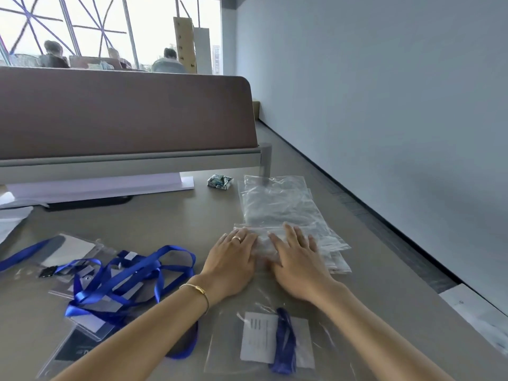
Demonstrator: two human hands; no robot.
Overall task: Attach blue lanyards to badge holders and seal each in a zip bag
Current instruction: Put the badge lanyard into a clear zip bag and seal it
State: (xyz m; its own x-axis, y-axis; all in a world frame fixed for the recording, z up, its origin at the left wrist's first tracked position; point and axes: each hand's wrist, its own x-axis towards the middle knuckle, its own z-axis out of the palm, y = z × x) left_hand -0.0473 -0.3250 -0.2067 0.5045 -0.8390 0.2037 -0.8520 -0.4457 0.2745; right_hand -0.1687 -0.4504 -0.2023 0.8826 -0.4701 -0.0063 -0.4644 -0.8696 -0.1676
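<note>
A stack of clear zip bags (pixel 277 204) lies on the grey table, right of centre. My left hand (pixel 232 262) and my right hand (pixel 297 259) both lie flat with straight fingers on the near end of that stack. Between my forearms, close to me, a zip bag (pixel 264 339) holds a white badge holder and a folded blue lanyard. To the left, a tangle of blue lanyards (pixel 129 276) lies over several clear badge holders (pixel 68 251).
A brown desk divider (pixel 123 114) on a grey rail runs across the back of the table. A small crumpled wrapper (pixel 220 182) sits beside the far end of the bag stack. The table's right edge (pixel 412 259) runs diagonally beside a white wall. People sit far behind the divider.
</note>
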